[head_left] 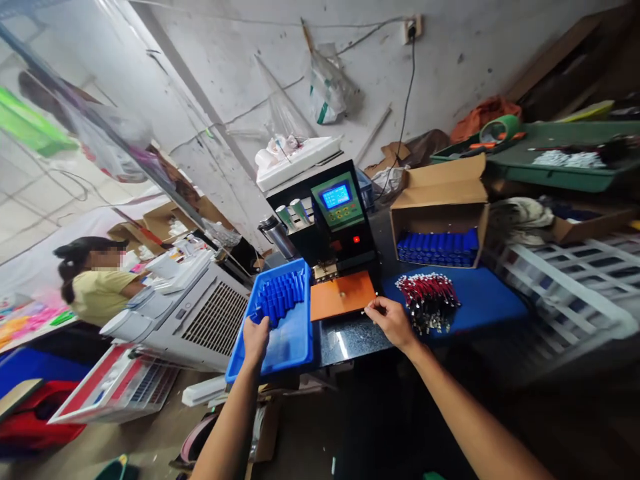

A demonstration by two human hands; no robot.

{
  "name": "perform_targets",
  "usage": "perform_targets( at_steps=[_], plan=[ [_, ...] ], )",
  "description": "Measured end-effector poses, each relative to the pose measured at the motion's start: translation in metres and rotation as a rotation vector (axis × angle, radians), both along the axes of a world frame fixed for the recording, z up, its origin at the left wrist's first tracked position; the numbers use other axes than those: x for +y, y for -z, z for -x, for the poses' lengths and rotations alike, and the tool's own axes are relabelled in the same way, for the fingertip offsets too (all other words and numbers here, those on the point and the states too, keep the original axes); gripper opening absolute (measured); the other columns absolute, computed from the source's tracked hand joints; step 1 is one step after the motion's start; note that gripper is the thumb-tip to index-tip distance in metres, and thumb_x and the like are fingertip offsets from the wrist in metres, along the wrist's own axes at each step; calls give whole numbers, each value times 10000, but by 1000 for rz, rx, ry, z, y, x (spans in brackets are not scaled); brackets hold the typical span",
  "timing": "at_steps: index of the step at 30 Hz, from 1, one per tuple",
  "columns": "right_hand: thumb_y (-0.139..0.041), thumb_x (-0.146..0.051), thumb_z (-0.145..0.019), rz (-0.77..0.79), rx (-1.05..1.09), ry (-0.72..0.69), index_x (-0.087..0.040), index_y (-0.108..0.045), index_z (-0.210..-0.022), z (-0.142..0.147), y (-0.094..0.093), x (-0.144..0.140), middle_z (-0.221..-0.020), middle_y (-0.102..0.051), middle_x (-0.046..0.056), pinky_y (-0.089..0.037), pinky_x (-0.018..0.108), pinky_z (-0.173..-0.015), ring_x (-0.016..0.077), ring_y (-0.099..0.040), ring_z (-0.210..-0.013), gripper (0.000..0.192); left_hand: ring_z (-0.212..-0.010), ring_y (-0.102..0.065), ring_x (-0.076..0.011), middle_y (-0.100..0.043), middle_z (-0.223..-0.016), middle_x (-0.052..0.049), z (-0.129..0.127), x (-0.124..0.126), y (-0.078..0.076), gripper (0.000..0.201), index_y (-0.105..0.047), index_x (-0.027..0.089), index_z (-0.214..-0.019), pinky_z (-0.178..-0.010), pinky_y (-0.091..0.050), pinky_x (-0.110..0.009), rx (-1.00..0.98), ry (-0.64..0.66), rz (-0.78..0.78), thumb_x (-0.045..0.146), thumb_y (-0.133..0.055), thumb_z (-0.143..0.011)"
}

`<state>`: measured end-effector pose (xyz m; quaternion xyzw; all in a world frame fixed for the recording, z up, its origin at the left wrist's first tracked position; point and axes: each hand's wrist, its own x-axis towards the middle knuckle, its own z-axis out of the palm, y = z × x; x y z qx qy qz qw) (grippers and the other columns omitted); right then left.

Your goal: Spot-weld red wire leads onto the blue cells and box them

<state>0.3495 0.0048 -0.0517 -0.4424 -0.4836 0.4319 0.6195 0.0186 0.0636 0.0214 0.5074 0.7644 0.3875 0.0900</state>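
A: Where's the left hand (256, 337)?

B: In the blue tray (280, 347), which sits tilted at the bench's left end. The fingers are curled in over the near end of a row of blue cells (281, 297) standing in the tray. Whether they're closed on a cell I can't tell; the back of the hand hides the fingertips.

A: And the right hand (393, 321)?

B: At the bench's front edge, just right of the orange plate (341, 295). Thumb and forefinger are pinched together on something thin, probably a wire, though it's too small to be sure.

A: What's beside it?

B: A heap of red wires (427, 300) with metal ends, lying on a blue mat (485, 300), just to the right of the hand.

A: Behind the plate?

B: A black welder (333, 220) with a green panel and a lit blue screen. The plate sits right at its foot.

A: Anything else?

B: An open carton (440, 213) right of the welder, with more blue cells stacked inside. A white crate (575, 280) stands at the far right. Another person (97, 280) in a yellow top sits well off to the left.
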Motion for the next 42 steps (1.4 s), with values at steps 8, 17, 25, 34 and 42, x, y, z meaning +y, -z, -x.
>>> perform_targets(
  at_steps=[8, 17, 25, 34, 42],
  plan=[
    [-644, -501, -795, 71, 61, 31, -168, -603, -707, -2, 10, -13, -617, -531, 19, -417, 278, -558, 168, -508, -567, 348, -464, -455, -90, -569, -606, 6, -118, 16, -8, 426, -549, 150, -778, -402, -310, -195, -523, 221, -156, 518, -731, -666],
    [-640, -514, -791, 95, 57, 65, -179, -588, -698, 4, 25, -22, -611, -529, 16, -421, 278, -550, 169, -503, -557, 352, -663, -515, -107, -584, -732, 3, -154, 82, 23, 267, -566, 140, -823, -695, -426, -252, -393, 164, -373, 348, -701, -724],
    [-643, -502, -798, 80, 77, 57, -178, -592, -717, -2, 26, -22, -598, -529, 7, -404, 273, -553, 163, -508, -544, 338, -667, -536, -112, -584, -753, 0, -154, 96, 40, 265, -563, 148, -867, -664, -421, -230, -386, 201, -280, 352, -671, -739],
    [-650, -480, -795, 82, 99, 59, -172, -594, -720, -5, 24, -22, -610, -533, 6, -411, 273, -553, 160, -519, -542, 323, -814, -582, -146, -638, -904, -33, -155, 86, 37, 257, -600, 153, -917, -785, -452, -258, -296, 243, -297, 207, -684, -680],
    [-682, -536, -762, 89, 84, 84, -162, -612, -737, -7, 32, -26, -627, -559, 19, -434, 271, -537, 161, -526, -538, 382, -931, -598, -165, -641, -1001, -67, -162, 76, 40, 336, -581, 151, -1001, -892, -454, -284, -355, 259, -357, 140, -699, -687]
  ],
)
